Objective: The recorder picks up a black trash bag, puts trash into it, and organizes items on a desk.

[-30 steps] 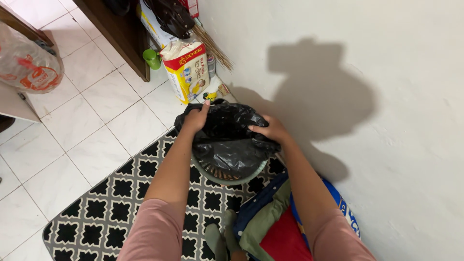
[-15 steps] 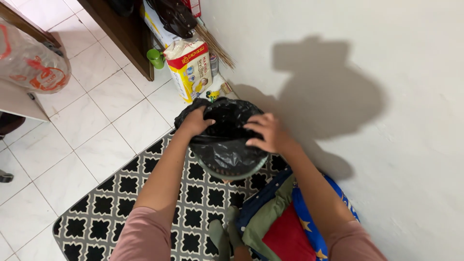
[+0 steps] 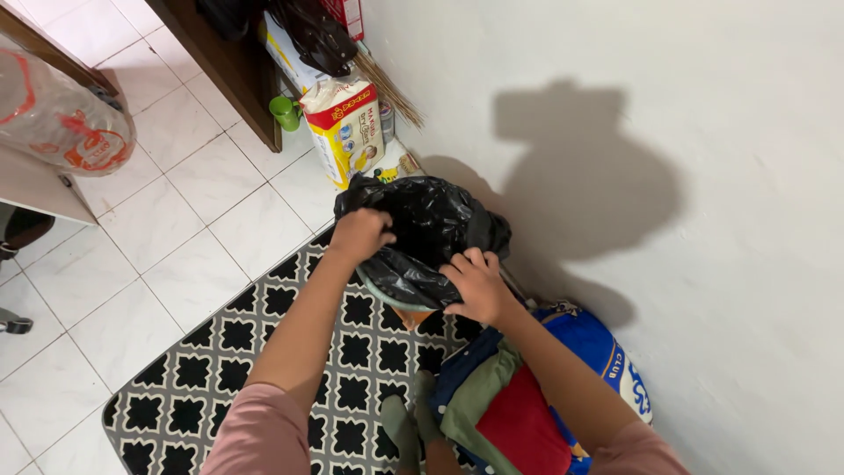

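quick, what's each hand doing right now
Left hand: closed, gripping the black plastic bin bag at its left edge.
Right hand: fingers curled on the bag's near edge.

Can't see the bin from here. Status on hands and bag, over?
Left hand gripping black bag at far edge. Right hand gripping bag's near edge over green bin rim. Clothes pile beside right arm, not blocking.

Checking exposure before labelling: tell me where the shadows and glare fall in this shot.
Head view: a hard dark shadow falls on the white wall right of the black bag; the bag's plastic shows small glints; both hands are evenly lit and fairly sharp.
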